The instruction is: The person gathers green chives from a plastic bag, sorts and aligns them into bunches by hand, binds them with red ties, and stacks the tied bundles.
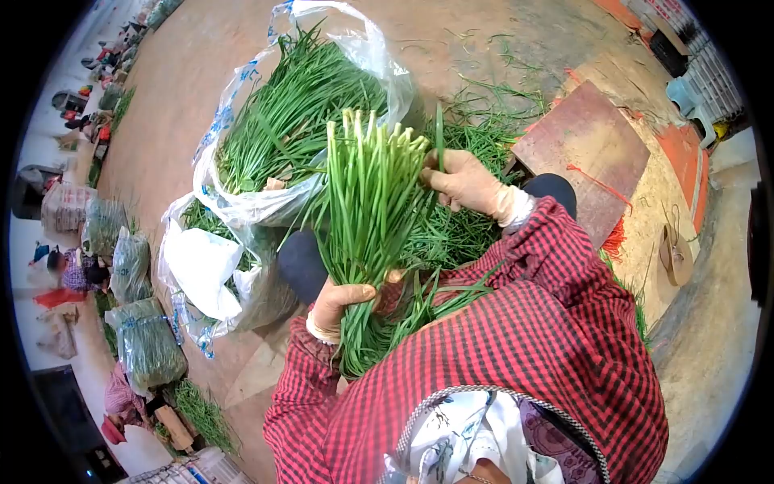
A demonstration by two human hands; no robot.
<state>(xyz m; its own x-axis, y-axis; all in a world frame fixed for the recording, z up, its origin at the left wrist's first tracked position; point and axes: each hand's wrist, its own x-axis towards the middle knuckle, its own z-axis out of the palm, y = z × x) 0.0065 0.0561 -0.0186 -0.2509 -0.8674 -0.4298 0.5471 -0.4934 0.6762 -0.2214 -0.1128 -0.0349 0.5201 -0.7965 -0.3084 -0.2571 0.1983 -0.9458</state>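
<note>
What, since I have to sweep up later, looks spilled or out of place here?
Stray green stalks lie scattered on the floor beyond the loose heap, so they look spilled. A red string trails untidily across the board. The bundle in the left hand shows no obvious damage.

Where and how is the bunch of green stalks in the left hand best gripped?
Probably around the narrow lower part of the bunch, coming from the person's left as the left hand does, thumb across the near side. The stalks gather tightly there, while the pale ends spread above and the leaves hang loose below. That also leaves the right side open to the right hand.
</note>
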